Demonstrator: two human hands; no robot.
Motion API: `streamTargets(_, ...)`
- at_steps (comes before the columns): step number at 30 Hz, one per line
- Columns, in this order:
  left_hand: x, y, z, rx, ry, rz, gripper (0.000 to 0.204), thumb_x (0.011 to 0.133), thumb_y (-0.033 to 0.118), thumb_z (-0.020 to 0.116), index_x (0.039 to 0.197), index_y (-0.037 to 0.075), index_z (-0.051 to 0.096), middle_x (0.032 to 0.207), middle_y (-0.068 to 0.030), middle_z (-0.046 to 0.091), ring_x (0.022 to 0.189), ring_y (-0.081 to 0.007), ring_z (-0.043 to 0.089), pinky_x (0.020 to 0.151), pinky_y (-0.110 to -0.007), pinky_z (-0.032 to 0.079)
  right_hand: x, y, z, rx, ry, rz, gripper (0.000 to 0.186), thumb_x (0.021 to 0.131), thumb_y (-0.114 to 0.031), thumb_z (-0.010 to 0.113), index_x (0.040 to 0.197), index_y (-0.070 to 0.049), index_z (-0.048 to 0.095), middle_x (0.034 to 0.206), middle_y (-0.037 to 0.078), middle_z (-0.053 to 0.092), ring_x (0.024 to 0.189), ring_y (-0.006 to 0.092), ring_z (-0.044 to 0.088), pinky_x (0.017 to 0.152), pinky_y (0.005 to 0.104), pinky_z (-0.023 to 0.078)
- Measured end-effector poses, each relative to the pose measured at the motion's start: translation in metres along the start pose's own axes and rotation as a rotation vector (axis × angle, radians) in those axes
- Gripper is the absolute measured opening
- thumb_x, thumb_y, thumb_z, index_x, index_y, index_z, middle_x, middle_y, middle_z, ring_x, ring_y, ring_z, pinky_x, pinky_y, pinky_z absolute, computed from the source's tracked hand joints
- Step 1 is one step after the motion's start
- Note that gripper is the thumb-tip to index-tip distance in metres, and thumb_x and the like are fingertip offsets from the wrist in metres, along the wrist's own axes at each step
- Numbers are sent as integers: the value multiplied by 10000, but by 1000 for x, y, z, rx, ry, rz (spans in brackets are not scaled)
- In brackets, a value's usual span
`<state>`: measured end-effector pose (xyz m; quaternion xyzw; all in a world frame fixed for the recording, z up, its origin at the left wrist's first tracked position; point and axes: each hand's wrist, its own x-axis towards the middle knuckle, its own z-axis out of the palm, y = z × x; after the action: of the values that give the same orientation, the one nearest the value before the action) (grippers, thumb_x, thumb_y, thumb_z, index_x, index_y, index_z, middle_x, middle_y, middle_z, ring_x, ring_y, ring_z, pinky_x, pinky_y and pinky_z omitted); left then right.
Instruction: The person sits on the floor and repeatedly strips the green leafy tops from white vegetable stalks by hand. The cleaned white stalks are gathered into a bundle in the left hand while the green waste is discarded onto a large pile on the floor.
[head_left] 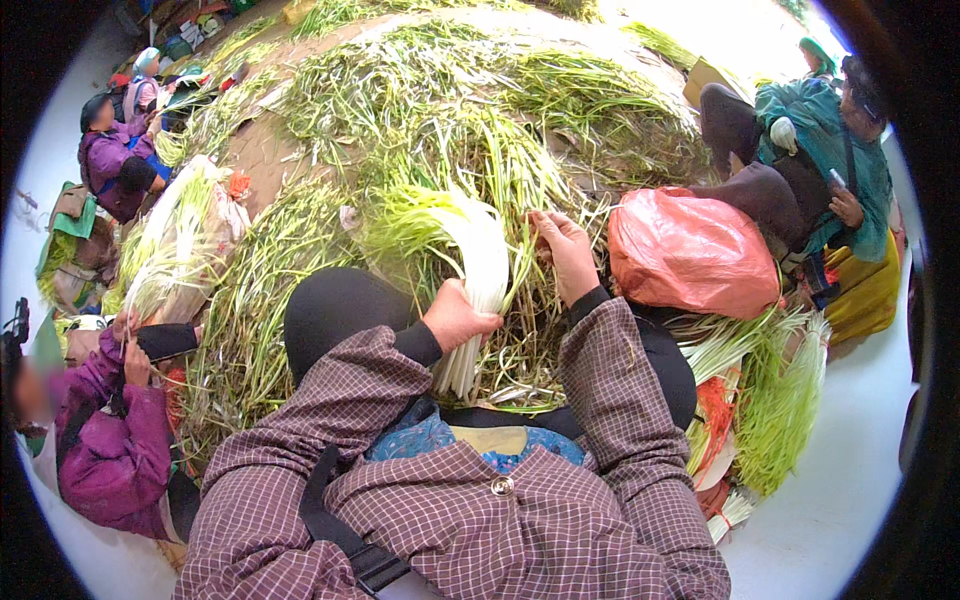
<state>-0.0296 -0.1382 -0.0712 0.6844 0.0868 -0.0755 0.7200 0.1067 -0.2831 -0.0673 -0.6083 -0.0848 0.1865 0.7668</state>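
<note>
My left hand (pixel 460 315) is closed around the lower part of a bunch of long leafy greens (pixel 483 245). Their white stems point down toward my lap, and the yellow-green leaf ends flop over to the left. Just right of the bunch, my right hand (pixel 566 250) is raised with thumb and fingertips pinched together. Whatever it may hold is too thin to make out against the strewn leaves (pixel 515 165) behind. My knees, in black, are spread on either side of the bunch.
Loose leaves (pixel 400 85) cover the ground ahead. A red plastic bag (pixel 690 252) lies by my right knee, with stacked greens (pixel 785 400) and red ties (pixel 712 415) below it. A wrapped bundle (pixel 185 245) stands at left. Several people sit on both sides, one in a teal top (pixel 815 130).
</note>
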Motion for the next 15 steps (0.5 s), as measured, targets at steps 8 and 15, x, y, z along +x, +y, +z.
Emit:
streamTargets(8, 4, -6, -1, 90, -49, -12, 155, 697, -12, 707, 831, -31, 631, 670, -61, 628, 515, -109, 570, 471, -265, 476, -15, -36, -11, -336, 55, -527, 102, 860, -81, 641, 892, 12, 669, 917, 48, 644, 813, 94, 591, 739, 221, 472)
streamTargets(15, 3, 18, -12, -105, 126, 34, 109, 738, -47, 692, 816, -52, 616, 666, -77, 629, 480, -131, 580, 429, -272, 480, -88, -55, -1, 34, -152, -629, 200, 917, -176, 579, 806, -11, 596, 909, 123, 623, 654, 140, 627, 481, 190, 439)
